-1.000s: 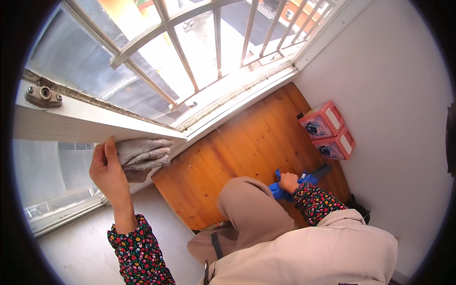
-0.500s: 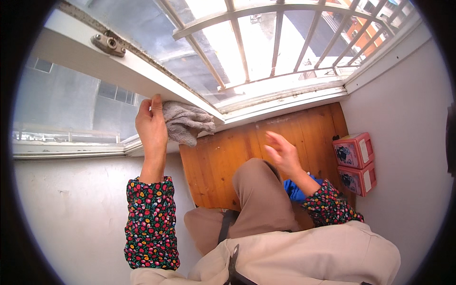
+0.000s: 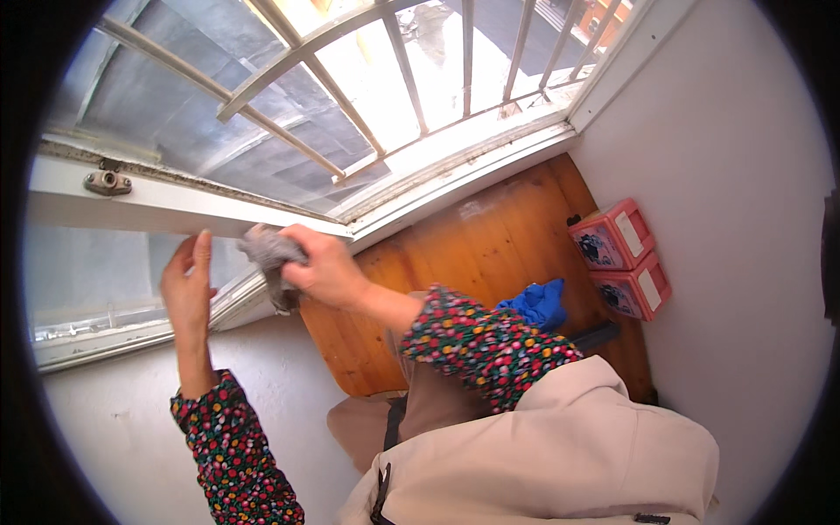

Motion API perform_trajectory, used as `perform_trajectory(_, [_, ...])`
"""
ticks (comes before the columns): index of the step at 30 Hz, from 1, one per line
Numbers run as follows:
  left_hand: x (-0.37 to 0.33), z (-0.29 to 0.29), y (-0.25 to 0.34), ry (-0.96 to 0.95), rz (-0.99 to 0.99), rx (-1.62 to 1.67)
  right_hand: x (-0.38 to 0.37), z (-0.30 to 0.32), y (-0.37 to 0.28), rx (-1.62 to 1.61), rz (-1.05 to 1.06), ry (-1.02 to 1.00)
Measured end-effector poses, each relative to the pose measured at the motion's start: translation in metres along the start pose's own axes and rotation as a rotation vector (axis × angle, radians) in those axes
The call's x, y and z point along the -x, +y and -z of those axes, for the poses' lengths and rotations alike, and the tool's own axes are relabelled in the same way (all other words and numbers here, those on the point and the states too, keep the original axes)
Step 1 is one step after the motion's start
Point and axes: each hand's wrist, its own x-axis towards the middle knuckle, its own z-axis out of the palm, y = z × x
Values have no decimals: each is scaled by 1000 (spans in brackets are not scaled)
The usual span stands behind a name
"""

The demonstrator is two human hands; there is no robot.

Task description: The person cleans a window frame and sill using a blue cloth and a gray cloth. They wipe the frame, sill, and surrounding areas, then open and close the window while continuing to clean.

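A crumpled grey cloth is bunched in my right hand, its fingers closed round it. The cloth is just below the white frame of the window sash, near the sash's lower right end. To its left, my left hand is raised in front of the glass, thumb up and apart from the loosely bent fingers. Nothing shows in it. Its fingertips are near the underside of the frame, and whether they touch it I cannot tell. A metal latch fitting sits on the sash at the upper left.
Beyond the window opening stand metal bars. Below the sill lies a wooden board surface, with a blue cloth on it. Two pink boxes are by the white right wall. My knees are beneath my right arm.
My right hand has come across to the left and now holds the grey cloth. My left hand has come off the cloth, lower and further left. The view has shifted too.
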Motion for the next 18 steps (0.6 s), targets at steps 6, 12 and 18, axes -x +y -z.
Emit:
perform_trajectory(6, [3, 19, 21, 190, -58, -44, 37, 182, 48, -122, -141, 428])
perform_trajectory(12, [13, 21, 23, 292, -92, -31, 47, 381, 122, 230, -345, 1039])
perform_trajectory(18, [19, 25, 22, 321, -90, -17, 4, 473, 152, 1118, -392, 907])
